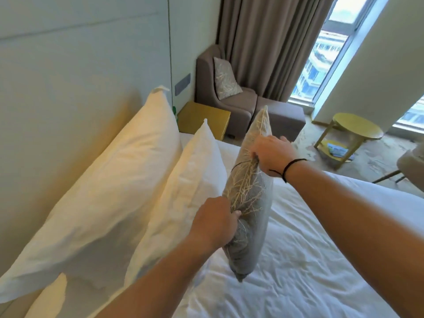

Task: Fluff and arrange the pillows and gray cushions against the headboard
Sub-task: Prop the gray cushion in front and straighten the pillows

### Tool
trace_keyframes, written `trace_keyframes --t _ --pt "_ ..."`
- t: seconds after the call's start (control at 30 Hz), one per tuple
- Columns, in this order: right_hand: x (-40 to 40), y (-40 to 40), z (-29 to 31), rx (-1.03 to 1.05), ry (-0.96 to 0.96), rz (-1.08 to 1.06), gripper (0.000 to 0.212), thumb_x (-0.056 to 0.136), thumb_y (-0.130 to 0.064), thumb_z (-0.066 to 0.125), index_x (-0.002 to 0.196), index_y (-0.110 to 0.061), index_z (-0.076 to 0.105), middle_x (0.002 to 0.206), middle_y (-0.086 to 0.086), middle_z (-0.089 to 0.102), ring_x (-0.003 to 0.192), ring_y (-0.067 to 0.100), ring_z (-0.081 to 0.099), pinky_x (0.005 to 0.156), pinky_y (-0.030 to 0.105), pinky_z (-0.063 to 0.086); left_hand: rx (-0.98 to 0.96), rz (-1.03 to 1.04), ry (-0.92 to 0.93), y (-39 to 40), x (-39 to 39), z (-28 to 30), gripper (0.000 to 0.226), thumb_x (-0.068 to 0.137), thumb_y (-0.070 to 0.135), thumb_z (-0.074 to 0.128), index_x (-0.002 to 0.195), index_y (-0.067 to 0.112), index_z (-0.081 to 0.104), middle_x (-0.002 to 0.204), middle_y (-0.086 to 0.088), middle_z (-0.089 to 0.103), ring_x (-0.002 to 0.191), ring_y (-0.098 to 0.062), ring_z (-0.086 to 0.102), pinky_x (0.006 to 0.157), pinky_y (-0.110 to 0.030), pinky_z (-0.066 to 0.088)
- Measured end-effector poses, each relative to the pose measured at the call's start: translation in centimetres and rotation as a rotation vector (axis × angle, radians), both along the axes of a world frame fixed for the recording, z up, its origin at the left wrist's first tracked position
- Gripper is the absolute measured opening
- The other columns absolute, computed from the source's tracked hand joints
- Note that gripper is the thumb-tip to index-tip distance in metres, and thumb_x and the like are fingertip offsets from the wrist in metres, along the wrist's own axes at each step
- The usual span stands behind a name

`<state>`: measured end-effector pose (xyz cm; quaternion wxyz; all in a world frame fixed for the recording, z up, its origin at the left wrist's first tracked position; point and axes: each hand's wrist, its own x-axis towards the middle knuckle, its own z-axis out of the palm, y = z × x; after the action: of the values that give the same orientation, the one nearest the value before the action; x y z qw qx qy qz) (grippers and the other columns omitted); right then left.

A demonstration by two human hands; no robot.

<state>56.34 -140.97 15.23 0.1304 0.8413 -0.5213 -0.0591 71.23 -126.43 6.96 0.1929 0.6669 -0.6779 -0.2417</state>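
A gray cushion with a pale branch pattern stands on edge above the white bed, held between both hands. My left hand grips its near top edge. My right hand pinches the top edge farther along. Two white pillows lean against the pale headboard: a large one at the back and a smaller one in front of it, right beside the cushion. A second gray patterned cushion rests on the armchair at the far side.
A brown armchair with footstool stands by the curtain. A yellow bedside cabinet sits past the pillows. A round yellow side table is near the window. A chair's edge shows at far right.
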Motion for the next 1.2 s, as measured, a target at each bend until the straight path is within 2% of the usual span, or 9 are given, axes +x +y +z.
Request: trace_keyframes --t 0.2,0.3,0.4,0.5,0.63,0.77,0.87,1.1,1.2 --pt "10.0 3.4 -11.3 0.743 -0.372 -0.372 0.040 0.097 -0.044 0.045 0.121 -0.014 0.057 0.136 0.017 0.047 0.113 0.031 0.053 0.095 0.037 0.043 0.262 -0.157 -0.054 -2.3 5.7 -4.9 0.033 0.090 0.038 0.051 0.121 0.024 0.049 0.107 -0.002 0.064 0.091 -0.025 0.060 0.068 -0.034 0.043" --pt "13.1 5.0 -15.5 0.739 -0.551 -0.527 0.043 0.086 -0.050 0.054 0.125 -0.035 0.049 0.160 0.010 0.001 0.124 0.037 0.047 0.101 0.041 0.042 0.287 -0.078 -0.041 -1.0 9.2 -7.8 0.041 0.089 0.044 0.046 0.127 0.030 0.044 0.112 0.002 0.064 0.092 -0.022 0.059 0.073 -0.038 0.051" --pt "14.4 5.3 -16.7 0.740 -0.570 -0.595 0.026 0.086 -0.034 0.050 0.112 -0.039 0.050 0.161 0.010 -0.008 0.122 0.041 0.048 0.101 0.048 0.043 0.291 -0.048 -0.170 0.2 12.7 -10.4 0.057 0.092 0.046 0.050 0.144 0.028 0.035 0.151 -0.005 0.040 0.137 -0.027 0.037 0.107 -0.045 0.039" --pt "14.2 5.7 -16.8 0.717 -0.563 -0.598 0.026 0.087 -0.034 0.048 0.112 -0.040 0.051 0.161 0.007 -0.008 0.128 0.041 0.043 0.103 0.049 0.041 0.378 -0.016 -0.194 1.5 14.7 -12.0 0.063 0.093 0.040 0.054 0.148 0.028 0.026 0.163 -0.005 0.011 0.146 -0.029 0.020 0.110 -0.048 0.034" --pt "13.6 5.9 -16.5 0.719 -0.552 -0.581 0.037 0.087 -0.039 0.050 0.124 -0.040 0.049 0.161 0.007 -0.011 0.135 0.039 0.035 0.107 0.051 0.037 0.431 0.041 -0.119 3.1 15.6 -12.9 0.074 0.090 0.019 0.050 0.151 0.038 0.013 0.164 0.000 0.004 0.136 -0.027 0.040 0.098 -0.041 0.044" --pt "14.3 6.7 -16.1 0.630 -0.435 -0.527 0.046 0.086 -0.039 0.052 0.131 -0.033 0.044 0.160 0.015 -0.011 0.147 0.039 0.002 0.114 0.059 0.019 0.470 0.138 -0.038 4.8 16.8 -12.3 0.079 0.088 0.015 0.049 0.152 0.039 0.009 0.145 -0.007 0.041 0.117 -0.028 0.055 0.087 -0.040 0.052" --pt "16.0 7.7 -16.0 0.445 -0.388 -0.321 0.056 0.086 -0.045 0.053 0.138 -0.030 0.039 0.161 0.014 -0.009 0.147 0.033 -0.009 0.116 0.057 0.005 0.478 0.150 -0.071 7.0 18.2 -11.4 0.055 0.087 0.029 0.056 0.137 0.035 0.034 0.130 -0.005 0.056 0.106 -0.029 0.060 0.076 -0.037 0.052" --pt "21.2 12.1 -15.4 0.795 -0.692 -0.027 0.053 0.089 -0.048 0.058 0.137 -0.027 0.047 0.149 -0.004 0.040 0.132 0.017 0.043 0.106 0.036 0.039 0.252 0.373 -0.079 11.6 22.2 -7.5 0.034 0.088 0.027 0.053 0.120 0.031 0.061 0.095 0.011 0.067 0.091 -0.014 0.063 0.070 -0.030 0.048" --pt "22.5 13.8 -15.4 0.862 -0.753 -0.015 0.054 0.087 -0.047 0.060 0.136 -0.028 0.046 0.142 -0.004 0.049 0.120 0.016 0.053 0.093 0.029 0.045 0.070 0.521 -0.150 12.8 25.4 -5.3 0.031 0.087 0.033 0.059 0.118 0.033 0.062 0.109 0.014 0.065 0.099 -0.011 0.060 0.079 -0.031 0.050"
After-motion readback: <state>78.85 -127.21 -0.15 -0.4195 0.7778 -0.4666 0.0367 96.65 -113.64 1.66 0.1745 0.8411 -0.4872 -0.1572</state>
